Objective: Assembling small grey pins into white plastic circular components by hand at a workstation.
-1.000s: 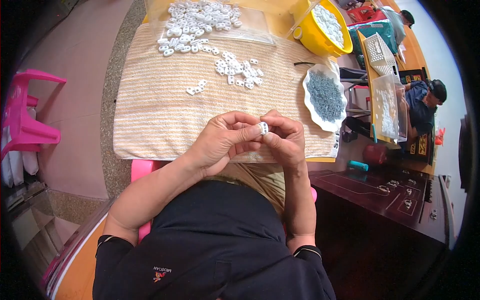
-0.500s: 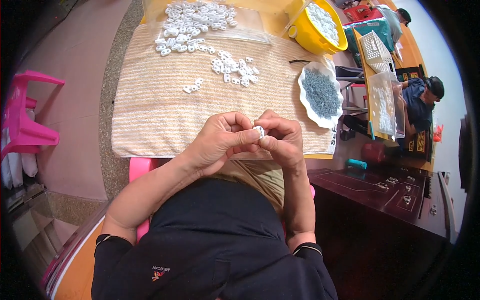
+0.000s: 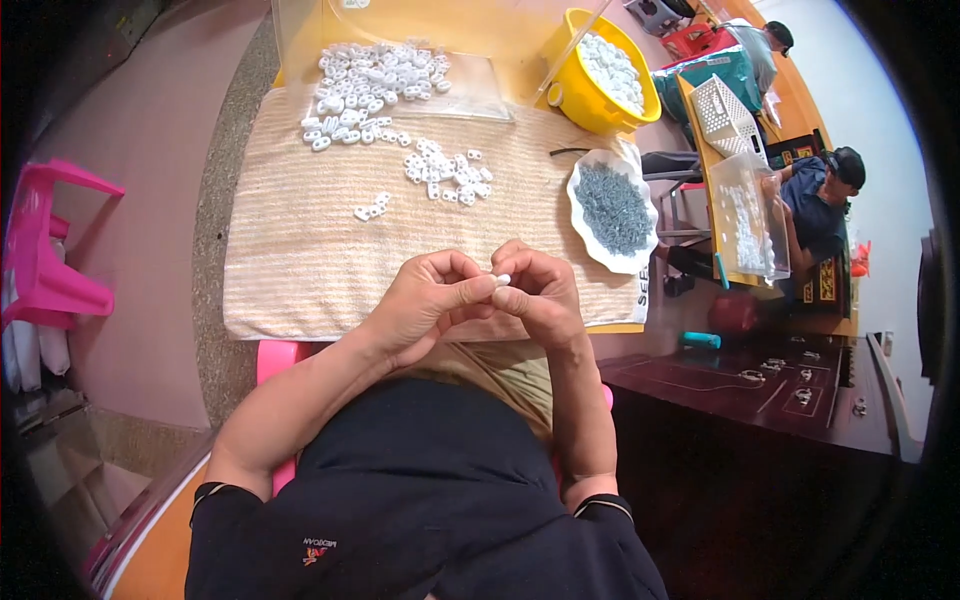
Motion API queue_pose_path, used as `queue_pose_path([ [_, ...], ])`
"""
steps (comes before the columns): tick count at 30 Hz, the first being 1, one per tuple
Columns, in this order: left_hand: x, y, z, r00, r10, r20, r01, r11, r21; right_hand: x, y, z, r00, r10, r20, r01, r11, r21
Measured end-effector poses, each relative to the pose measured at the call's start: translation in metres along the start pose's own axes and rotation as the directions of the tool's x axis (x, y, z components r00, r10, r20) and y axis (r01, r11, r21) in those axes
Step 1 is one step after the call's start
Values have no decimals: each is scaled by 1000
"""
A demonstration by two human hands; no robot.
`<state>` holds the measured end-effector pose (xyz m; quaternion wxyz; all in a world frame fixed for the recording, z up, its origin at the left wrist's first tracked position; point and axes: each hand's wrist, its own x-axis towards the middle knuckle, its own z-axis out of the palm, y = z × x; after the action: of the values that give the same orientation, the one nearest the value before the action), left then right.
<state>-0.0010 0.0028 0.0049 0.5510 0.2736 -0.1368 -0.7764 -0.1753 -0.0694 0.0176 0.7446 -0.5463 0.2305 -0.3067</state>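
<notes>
Head view. Left hand and right hand, fingers pinched nearly closed, together grip a small white piece between their fingertips. A slipping pinch could drop it lapward. Towel gives room leftward and ahead, its edge near the wrists; a scalloped dish bounds the right.

Small white piece, rounded, partly hidden, pinched between left hand and right hand, near the middle of the scene
</notes>
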Motion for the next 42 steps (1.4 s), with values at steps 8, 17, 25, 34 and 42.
queue_pose_path([
  [8, 1, -2, 2, 995, 11, -100, -15, 999, -40, 20, -29, -19, 949, -78, -307, -17, 955, -295],
  [17, -1, -5, 4, 998, -9, -67, 9, 1000, 8, 110, -119, -93, 735, -580, -351, 27, 542, -840],
  [25, -1, -3, 2, 996, -5, -83, 6, 1000, 6, 142, -115, -118, 721, -591, -362, -59, 468, -882],
  [34, 3, -11, -4, 998, 35, -60, -36, 999, -15, 144, -35, -39, 989, -145, -8, 65, 491, -869],
  [42, 1, -5, -1, 993, 60, -101, -62, 998, -13, 138, -27, -32, 993, -90, 74, 96, 278, -956],
])
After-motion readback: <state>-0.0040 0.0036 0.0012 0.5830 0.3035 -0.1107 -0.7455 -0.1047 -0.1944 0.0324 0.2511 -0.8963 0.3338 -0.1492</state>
